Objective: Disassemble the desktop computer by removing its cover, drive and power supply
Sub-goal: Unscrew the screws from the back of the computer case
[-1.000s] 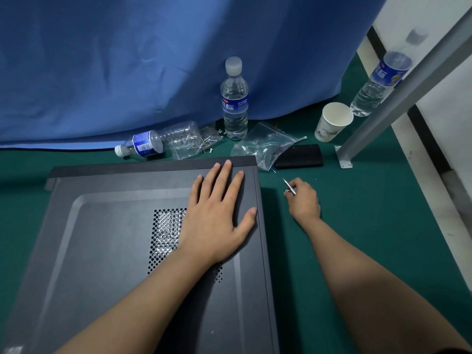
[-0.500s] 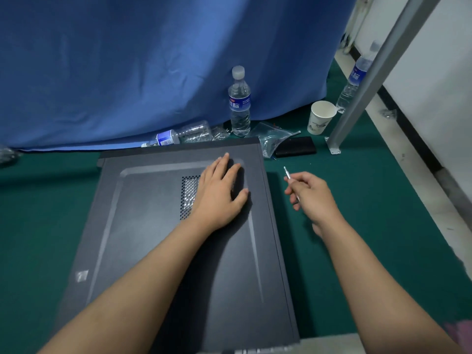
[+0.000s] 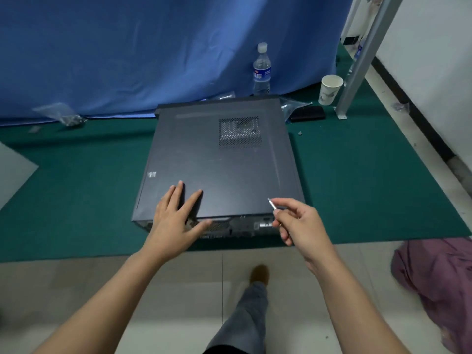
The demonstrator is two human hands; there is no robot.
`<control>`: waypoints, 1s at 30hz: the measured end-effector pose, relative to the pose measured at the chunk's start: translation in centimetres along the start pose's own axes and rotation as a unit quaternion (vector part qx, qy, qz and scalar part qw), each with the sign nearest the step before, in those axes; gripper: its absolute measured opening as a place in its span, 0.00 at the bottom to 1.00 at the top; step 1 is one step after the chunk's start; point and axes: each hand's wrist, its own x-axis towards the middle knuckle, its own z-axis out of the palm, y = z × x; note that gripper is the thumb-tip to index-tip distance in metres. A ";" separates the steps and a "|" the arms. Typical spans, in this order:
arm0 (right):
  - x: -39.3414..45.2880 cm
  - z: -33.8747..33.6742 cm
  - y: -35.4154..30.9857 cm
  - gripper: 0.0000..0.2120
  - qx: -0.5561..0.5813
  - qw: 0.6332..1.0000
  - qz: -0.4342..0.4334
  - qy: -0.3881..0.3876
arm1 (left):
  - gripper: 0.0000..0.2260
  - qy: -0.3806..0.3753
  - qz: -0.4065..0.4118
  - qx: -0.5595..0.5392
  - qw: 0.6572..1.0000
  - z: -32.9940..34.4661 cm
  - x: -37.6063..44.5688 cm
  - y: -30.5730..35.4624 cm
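Note:
A dark grey desktop computer case point(image 3: 219, 162) lies flat on a green mat point(image 3: 357, 187), its side cover with a perforated vent point(image 3: 240, 132) facing up. The rear panel with ports point(image 3: 245, 224) faces me. My left hand point(image 3: 176, 218) rests with straight fingers on the cover's near left edge, thumb over the rear rim. My right hand point(image 3: 298, 223) hovers at the near right corner and pinches a thin metal screwdriver bit point(image 3: 272, 204), tip pointing up and left.
A blue curtain point(image 3: 153, 52) hangs behind the case. An upright water bottle point(image 3: 261, 71), a paper cup point(image 3: 329, 89), plastic bags point(image 3: 293, 106), a black flat object point(image 3: 307, 114) and a metal post point(image 3: 362, 57) stand at the back right. A purple cloth point(image 3: 439, 282) lies on the tiled floor.
The view has pulled back from the case. My left hand slid from beside the vent to the cover's near edge. My right hand, still pinching the bit, came to the near right corner.

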 end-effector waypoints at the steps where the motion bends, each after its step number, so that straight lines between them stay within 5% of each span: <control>1: -0.7 0.7 0.6 0.12 0.006 1.000 0.007 -0.007 | 0.33 0.017 -0.009 0.001 1.000 0.1 -0.8 -0.5; 17: -2.9 12.1 4.7 0.10 0.080 0.990 0.083 -0.081 | 0.35 0.038 0.021 0.031 0.999 0.5 -2.2 -4.1; 26: -2.4 7.6 4.7 0.10 0.111 0.991 0.061 0.048 | 0.33 0.074 -0.029 0.034 0.996 1.2 -2.0 -1.1; 30: -1.9 4.2 4.8 0.08 0.116 0.986 0.064 0.104 | 0.33 0.053 0.049 0.051 0.996 2.4 -1.2 3.2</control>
